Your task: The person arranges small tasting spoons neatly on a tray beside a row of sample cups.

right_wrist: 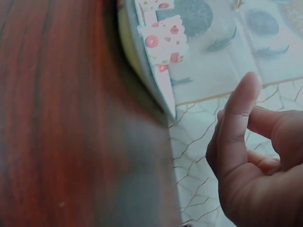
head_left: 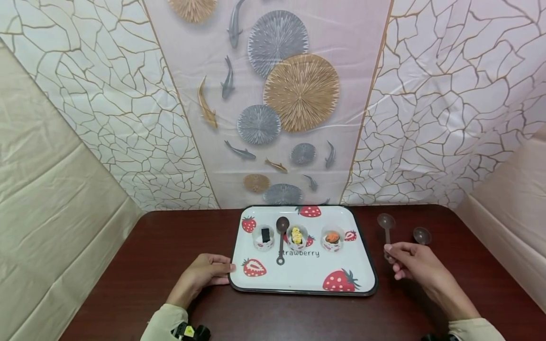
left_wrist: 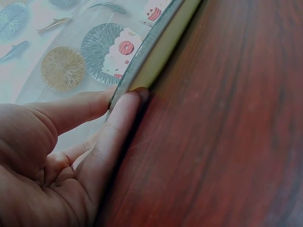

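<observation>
A white tray point(head_left: 294, 277) with strawberry prints and a dark rim lies on the table. My left hand point(head_left: 206, 274) grips its left rim, and the left wrist view has the tray edge point(left_wrist: 154, 66) pinched between thumb and finger. Right of the tray, my right hand point(head_left: 411, 263) pinches the handle of a translucent brown spoon point(head_left: 386, 221), its bowl pointing away from me. The right wrist view shows the right hand point(right_wrist: 251, 151) bent at the fingers, with the spoon hidden from it. A dark brown spoon point(head_left: 281, 240) lies on the tray.
On the tray stand three small paper cups: one with a black piece point(head_left: 263, 238), one with yellow food point(head_left: 296, 237), one with orange food point(head_left: 332, 238). A small brown translucent bowl-shaped piece point(head_left: 422, 235) sits beyond my right hand. Patterned cloth point(head_left: 281, 156) rises behind the table point(head_left: 170, 237).
</observation>
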The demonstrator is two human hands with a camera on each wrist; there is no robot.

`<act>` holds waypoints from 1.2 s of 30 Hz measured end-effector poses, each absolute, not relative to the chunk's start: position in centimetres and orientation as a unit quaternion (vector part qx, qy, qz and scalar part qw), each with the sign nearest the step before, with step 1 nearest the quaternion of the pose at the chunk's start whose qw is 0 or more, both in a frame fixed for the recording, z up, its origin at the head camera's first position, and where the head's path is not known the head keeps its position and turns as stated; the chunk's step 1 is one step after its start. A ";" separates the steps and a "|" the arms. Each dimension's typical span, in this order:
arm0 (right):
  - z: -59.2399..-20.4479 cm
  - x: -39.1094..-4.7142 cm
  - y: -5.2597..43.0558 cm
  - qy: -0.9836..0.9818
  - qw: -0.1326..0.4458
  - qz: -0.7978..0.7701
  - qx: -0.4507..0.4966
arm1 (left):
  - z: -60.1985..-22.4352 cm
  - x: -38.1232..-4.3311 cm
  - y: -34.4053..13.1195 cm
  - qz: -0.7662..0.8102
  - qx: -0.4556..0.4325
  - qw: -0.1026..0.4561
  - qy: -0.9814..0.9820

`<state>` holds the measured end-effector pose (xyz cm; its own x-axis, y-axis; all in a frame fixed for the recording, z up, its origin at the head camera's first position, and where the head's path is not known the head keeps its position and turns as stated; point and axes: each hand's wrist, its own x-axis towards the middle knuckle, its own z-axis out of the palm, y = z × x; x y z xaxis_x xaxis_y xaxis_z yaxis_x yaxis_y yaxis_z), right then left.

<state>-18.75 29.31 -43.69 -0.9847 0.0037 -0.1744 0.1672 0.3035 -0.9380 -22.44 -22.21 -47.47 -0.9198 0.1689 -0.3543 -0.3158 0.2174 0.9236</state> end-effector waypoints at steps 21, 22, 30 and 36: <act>-40.7 -19.3 23.9 0.761 0.070 -0.644 -0.035 | -47.8 -22.5 -22.4 0.635 -0.051 0.199 0.745; -40.6 -19.3 23.6 0.761 0.071 -0.644 -0.034 | -47.8 -22.5 -22.4 0.635 -0.050 0.199 0.745; -40.4 -19.5 21.6 0.760 0.082 -0.644 -0.037 | -47.6 -22.4 -22.3 0.634 -0.051 0.200 0.745; -40.6 -19.6 20.5 0.745 0.092 -0.660 -0.026 | -47.7 -22.5 -22.2 0.632 -0.046 0.202 0.747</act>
<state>-19.61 20.50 -40.60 -0.9817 -0.1605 -0.1024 0.0822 0.1276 -0.9884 -22.55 -22.25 -47.68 -0.9142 0.1863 -0.3600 -0.3244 0.1965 0.9253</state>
